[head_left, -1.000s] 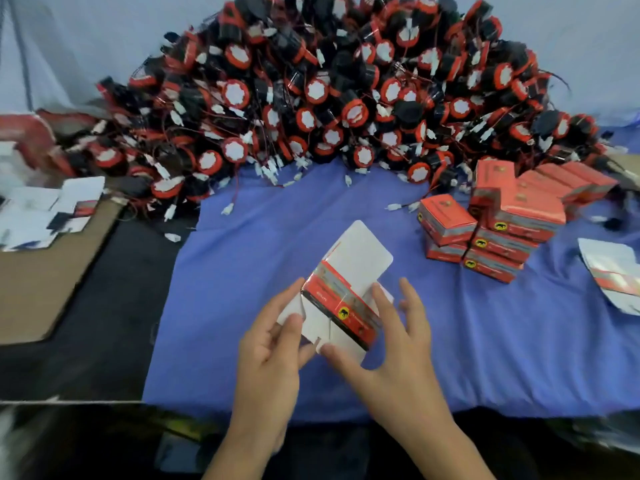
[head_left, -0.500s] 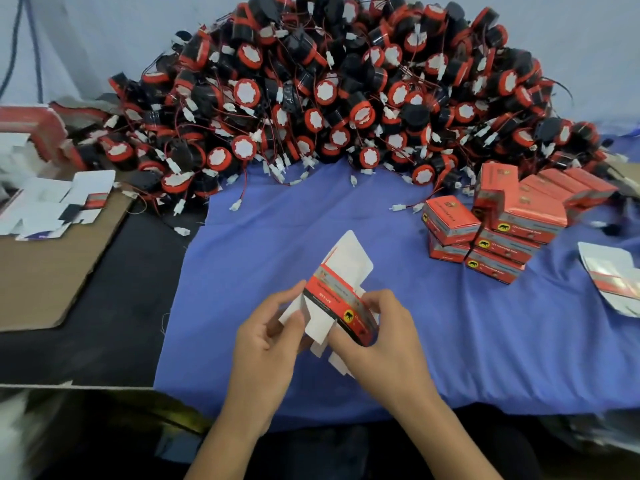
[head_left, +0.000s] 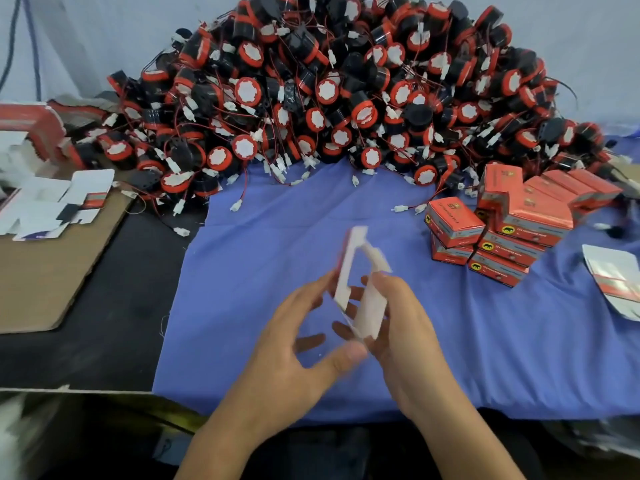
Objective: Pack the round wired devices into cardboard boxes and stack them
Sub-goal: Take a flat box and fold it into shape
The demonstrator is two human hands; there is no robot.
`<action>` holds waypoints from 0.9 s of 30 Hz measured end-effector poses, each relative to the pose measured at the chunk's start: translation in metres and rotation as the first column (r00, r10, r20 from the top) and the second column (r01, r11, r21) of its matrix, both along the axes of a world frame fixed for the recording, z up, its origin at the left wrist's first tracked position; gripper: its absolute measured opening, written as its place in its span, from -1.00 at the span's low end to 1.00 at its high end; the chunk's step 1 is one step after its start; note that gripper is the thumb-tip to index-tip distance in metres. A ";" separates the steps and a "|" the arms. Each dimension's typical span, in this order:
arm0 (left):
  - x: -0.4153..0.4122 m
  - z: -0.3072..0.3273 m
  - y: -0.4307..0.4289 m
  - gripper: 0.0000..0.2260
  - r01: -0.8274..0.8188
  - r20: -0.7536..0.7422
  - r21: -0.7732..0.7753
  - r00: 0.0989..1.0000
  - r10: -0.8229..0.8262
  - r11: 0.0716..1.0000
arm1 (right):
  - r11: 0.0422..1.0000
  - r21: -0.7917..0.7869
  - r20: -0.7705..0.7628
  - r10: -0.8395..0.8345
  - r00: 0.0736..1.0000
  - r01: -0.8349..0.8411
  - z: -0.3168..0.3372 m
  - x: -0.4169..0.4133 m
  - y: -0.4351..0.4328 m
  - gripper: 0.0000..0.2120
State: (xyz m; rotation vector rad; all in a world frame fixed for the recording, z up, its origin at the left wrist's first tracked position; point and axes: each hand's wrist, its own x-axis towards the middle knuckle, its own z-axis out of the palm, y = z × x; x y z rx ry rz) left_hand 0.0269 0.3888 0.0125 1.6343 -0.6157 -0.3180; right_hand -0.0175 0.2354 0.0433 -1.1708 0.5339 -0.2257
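Found above the blue cloth (head_left: 277, 254), near the front edge of the counter (head_left: 114, 306): 1 half-formed cardboard box (head_left: 349, 271), white inner faces showing, red outer face turned away to the left, lifted clear of the cloth and blurred by motion.

Left hand (head_left: 298, 344) spread wide, index fingertip on the box's left panel, thumb tip at its lower corner, the box pinched between them. Right hand (head_left: 405, 327) curled round the box's right panel, gripping it.

Along the back edge, from near the left side to the right: large heap of round wired devices (head_left: 346, 98), black bodies with red rims, white discs, and white plugs on red and black leads, front of the heap resting on the cloth.

Toward the right edge, just in front of the heap: stack of closed red boxes (head_left: 502, 230), some touching the heap.

At the far right edge: flat blank (head_left: 616, 278) on the cloth.

At the left edge: brown cardboard sheet (head_left: 52, 271) bearing more flat box blanks (head_left: 55, 202).
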 end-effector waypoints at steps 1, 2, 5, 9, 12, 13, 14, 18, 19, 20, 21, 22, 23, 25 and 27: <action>-0.003 0.001 -0.001 -0.19 0.027 0.018 0.023 0.999 -0.027 0.999 | 0.997 0.074 0.018 0.001 1.000 -0.003 0.001 -0.001 0.002 -0.58; -0.005 0.000 -0.002 -0.09 0.015 0.054 0.045 0.998 -0.018 0.999 | 0.993 0.121 0.039 0.008 0.999 -0.012 0.002 -0.002 0.004 -0.56; -0.007 -0.005 -0.007 -0.08 -0.138 0.195 0.074 0.973 0.122 0.988 | 0.983 0.182 0.074 0.026 0.997 -0.039 0.004 -0.004 0.010 -0.61; -0.005 -0.006 -0.007 -0.36 -0.251 0.321 -0.004 0.916 0.239 0.968 | 0.992 0.111 0.041 0.055 0.998 -0.059 0.006 -0.008 0.015 -0.64; -0.004 0.002 -0.006 -0.48 -0.251 0.247 -0.075 0.933 0.262 0.965 | 0.999 -0.002 0.012 0.038 0.999 -0.038 0.007 -0.007 0.010 -0.73; -0.002 0.005 -0.005 -0.53 -0.236 0.195 -0.122 0.947 0.256 0.964 | 0.996 -0.083 0.000 0.034 0.999 -0.034 0.007 -0.007 0.007 -0.74; 0.000 0.008 -0.003 -0.56 -0.217 0.141 -0.161 0.960 0.240 0.963 | 0.987 -0.160 -0.004 0.025 1.000 -0.025 0.008 -0.007 0.004 -0.72; 0.011 0.023 0.011 -0.57 -0.041 -0.059 -0.207 0.998 0.030 0.977 | 0.950 -0.312 0.120 0.018 0.993 0.020 0.013 -0.003 -0.014 -0.70; 0.014 0.025 0.013 -0.56 0.004 -0.062 -0.187 0.998 -0.016 0.982 | 0.944 -0.331 0.137 0.057 0.989 -0.008 0.015 0.002 -0.018 -0.70; 0.016 0.027 0.015 -0.55 0.033 -0.050 -0.158 0.998 -0.041 0.987 | 0.950 -0.310 0.130 0.081 0.988 -0.037 0.017 0.008 -0.021 -0.72; 0.017 0.028 0.015 -0.53 0.041 -0.033 -0.136 0.998 -0.046 0.990 | 0.957 -0.285 0.115 0.090 0.989 -0.054 0.019 0.010 -0.023 -0.73; 0.019 0.029 0.015 -0.51 0.025 -0.023 -0.134 0.999 -0.028 0.991 | 0.953 -0.297 0.117 0.103 0.988 -0.064 0.018 0.009 -0.025 -0.71; 0.020 0.029 0.015 -0.51 -0.004 -0.026 -0.152 1.000 0.000 0.988 | 0.943 -0.326 0.134 0.110 0.985 -0.061 0.019 0.008 -0.024 -0.69; 0.022 0.028 0.015 -0.51 -0.048 -0.043 -0.195 0.998 0.040 0.980 | 0.942 -0.330 0.193 0.134 0.972 -0.064 0.017 0.000 -0.018 -0.68; 0.023 0.027 0.014 -0.49 -0.065 -0.066 -0.225 0.997 0.051 0.972 | 0.950 -0.304 0.228 0.146 0.963 -0.072 0.012 -0.005 -0.015 -0.67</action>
